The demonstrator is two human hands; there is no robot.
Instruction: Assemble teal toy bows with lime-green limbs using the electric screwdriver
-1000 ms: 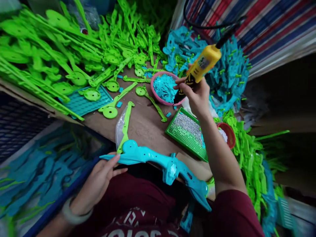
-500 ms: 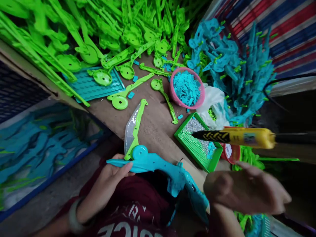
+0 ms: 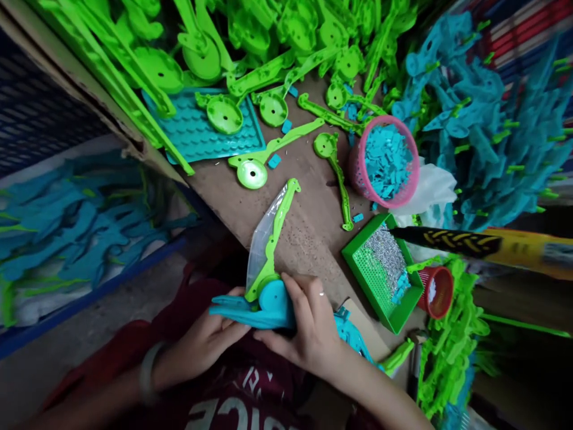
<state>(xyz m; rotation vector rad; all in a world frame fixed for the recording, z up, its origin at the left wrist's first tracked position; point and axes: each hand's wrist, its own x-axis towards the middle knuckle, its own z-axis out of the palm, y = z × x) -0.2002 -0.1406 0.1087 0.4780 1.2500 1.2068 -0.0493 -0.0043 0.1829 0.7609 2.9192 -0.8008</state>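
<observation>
A blue moulded plastic piece with a round disc is held between both my hands, low over the near table edge. My left hand is closed round its pointed left end, thumb in front. My right hand is closed over its right part and hides much of it. From beside the disc rises a lime-green plastic arm, with a clear curved plastic sheet along its left side. A yellow and black electric screwdriver hangs at the right, apart from both hands.
Lime-green plastic parts are heaped at the back. A pink basket holds small blue pieces; a green tray holds small metal bits. Blue parts are piled at right, and more blue parts fill a crate at left.
My right hand has come in from the right, near the screwdriver, and closed on the blue piece. My left hand keeps its hold. The view has shifted, so the table appears farther right.
</observation>
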